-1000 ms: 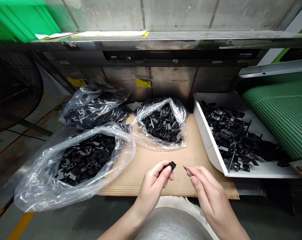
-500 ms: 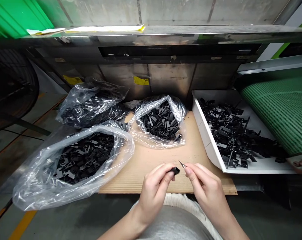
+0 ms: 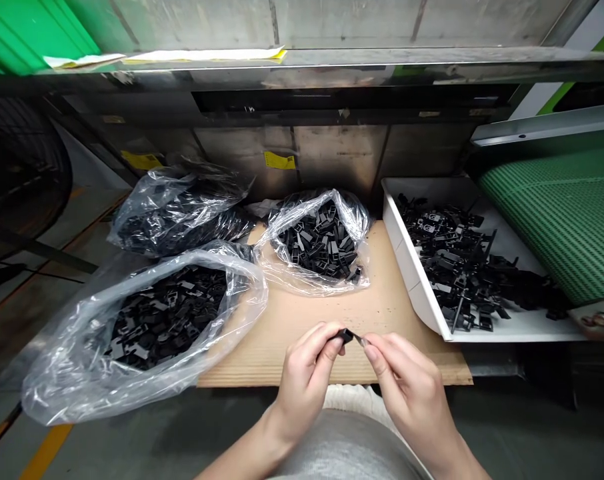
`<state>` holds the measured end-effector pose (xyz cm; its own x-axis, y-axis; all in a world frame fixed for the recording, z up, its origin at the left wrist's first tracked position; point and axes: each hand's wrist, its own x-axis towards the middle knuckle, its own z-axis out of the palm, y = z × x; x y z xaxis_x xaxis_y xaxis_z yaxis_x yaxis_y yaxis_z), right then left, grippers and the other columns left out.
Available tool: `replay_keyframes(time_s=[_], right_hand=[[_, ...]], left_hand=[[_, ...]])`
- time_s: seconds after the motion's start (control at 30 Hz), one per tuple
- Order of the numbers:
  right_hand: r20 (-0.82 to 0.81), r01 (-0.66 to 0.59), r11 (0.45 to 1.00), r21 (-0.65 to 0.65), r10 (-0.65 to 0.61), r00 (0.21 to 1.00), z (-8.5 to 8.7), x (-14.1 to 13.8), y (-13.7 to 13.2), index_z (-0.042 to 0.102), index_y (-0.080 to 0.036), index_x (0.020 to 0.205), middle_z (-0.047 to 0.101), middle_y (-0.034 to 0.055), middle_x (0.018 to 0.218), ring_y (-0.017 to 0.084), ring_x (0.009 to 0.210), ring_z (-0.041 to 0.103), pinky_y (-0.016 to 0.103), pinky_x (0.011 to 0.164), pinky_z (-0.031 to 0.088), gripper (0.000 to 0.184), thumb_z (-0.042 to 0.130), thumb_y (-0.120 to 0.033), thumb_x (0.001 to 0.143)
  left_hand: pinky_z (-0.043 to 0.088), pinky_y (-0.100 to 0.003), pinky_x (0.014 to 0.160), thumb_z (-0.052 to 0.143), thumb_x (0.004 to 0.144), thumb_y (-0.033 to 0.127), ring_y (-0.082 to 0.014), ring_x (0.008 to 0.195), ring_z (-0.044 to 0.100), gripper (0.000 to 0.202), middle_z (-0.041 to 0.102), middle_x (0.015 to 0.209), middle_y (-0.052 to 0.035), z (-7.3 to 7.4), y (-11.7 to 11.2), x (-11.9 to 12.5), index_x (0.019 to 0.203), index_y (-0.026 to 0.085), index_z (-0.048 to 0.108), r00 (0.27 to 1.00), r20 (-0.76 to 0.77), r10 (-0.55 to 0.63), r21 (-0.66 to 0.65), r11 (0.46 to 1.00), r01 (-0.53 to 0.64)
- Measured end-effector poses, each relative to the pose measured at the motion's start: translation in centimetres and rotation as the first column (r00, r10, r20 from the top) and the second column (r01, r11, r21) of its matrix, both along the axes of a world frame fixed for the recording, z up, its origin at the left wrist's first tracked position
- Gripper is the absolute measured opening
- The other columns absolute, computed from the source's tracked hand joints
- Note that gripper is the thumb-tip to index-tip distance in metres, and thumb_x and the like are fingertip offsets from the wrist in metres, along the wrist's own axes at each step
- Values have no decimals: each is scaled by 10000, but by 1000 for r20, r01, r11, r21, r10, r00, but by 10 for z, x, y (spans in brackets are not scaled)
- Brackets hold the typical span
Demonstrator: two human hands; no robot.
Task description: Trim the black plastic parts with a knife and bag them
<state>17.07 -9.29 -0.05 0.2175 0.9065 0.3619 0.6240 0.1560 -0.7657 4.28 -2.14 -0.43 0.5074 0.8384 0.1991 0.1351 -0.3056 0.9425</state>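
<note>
Between thumb and fingers, my left hand [image 3: 307, 370] pinches a small black plastic part [image 3: 345, 335] above the front of the cardboard sheet [image 3: 352, 310]. My right hand [image 3: 407, 373] is closed on a small pointed knife [image 3: 359, 340]; most of its handle is hidden in the fingers. The blade's tip lies at the right end of the part, and I cannot tell whether it cuts in. Beyond my hands, an open clear bag [image 3: 282, 277] holds many similar black parts [image 3: 322, 240].
Left stands a larger open bag [image 3: 57, 380] of black parts, with a closed bag [image 3: 177, 213] behind it. On the right, a white tray [image 3: 422, 293] holds black moulded pieces beside a green conveyor belt [image 3: 557, 193]. A metal ledge [image 3: 332, 75] crosses the back.
The knife in my right hand has moved left, and its tip has come up to the black part. The part in my left hand has shifted slightly up and left.
</note>
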Motion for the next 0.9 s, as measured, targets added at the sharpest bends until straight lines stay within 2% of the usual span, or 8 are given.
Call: replay_keyframes(time_s=[0.13,0.27,0.4,0.5,0.57,0.7,0.8,0.9], right_hand=[[-1,-13,1000,21,13,1000,0,-1,-1,569,-152,903,555,40,715,139,684,525,254,607,400,153,438,-104,839],[-19,27,999,-31,-28,999,-4,2,4,578,-157,902,568,48,743,148,692,528,262,626,393,159,429,-142,847],[-205,36,986,-160,-69,976,-4,13,6,585,-180,807,551,32,729,145,703,528,238,628,391,184,420,-245,858],[-402,-42,963,-266,-71,913,2,18,5,562,-184,768,531,24,744,140,708,509,223,607,386,205,465,-355,826],[-526,-138,934,-329,-60,849,8,18,5,539,-174,756,468,-6,651,112,595,452,217,530,353,261,471,-421,806],[-628,-323,885,-336,44,777,13,16,12,462,-166,645,317,-56,540,70,484,282,205,442,240,322,466,-447,802],[-681,-425,850,-311,113,723,6,15,19,426,-170,627,337,-60,529,61,472,265,194,429,223,317,468,-429,805],[-733,-462,823,-331,84,675,-6,15,23,400,-178,648,345,-69,496,46,403,225,182,377,201,318,409,-445,821]], left_hand=[[405,-194,607,421,837,113,-106,649,505,147,534,719,-6,2,-1,-1,879,177,546,1000,8,-2,4,1000,2],[388,-194,577,430,834,130,-102,606,478,136,528,702,-7,6,-3,-2,852,174,557,999,26,-28,-32,999,29],[355,-198,510,452,827,186,-92,524,414,120,511,645,0,10,-4,-3,809,163,568,996,57,-73,-189,979,83],[321,-194,470,455,826,233,-79,492,372,135,491,612,10,11,-3,-1,791,152,558,989,119,-87,-370,921,125],[301,-192,456,467,818,256,-72,477,355,143,481,595,17,11,-2,0,781,145,550,982,159,-103,-457,874,166],[291,-190,454,483,804,282,-64,463,353,180,473,575,19,11,-1,1,730,129,542,970,180,-161,-531,814,234],[282,-184,443,473,809,293,-60,457,347,209,477,560,17,7,-3,-1,735,116,555,950,173,-261,-566,763,313],[274,-179,430,461,810,320,-58,451,334,259,480,561,12,0,4,-3,793,99,593,915,142,-379,-601,701,384]])
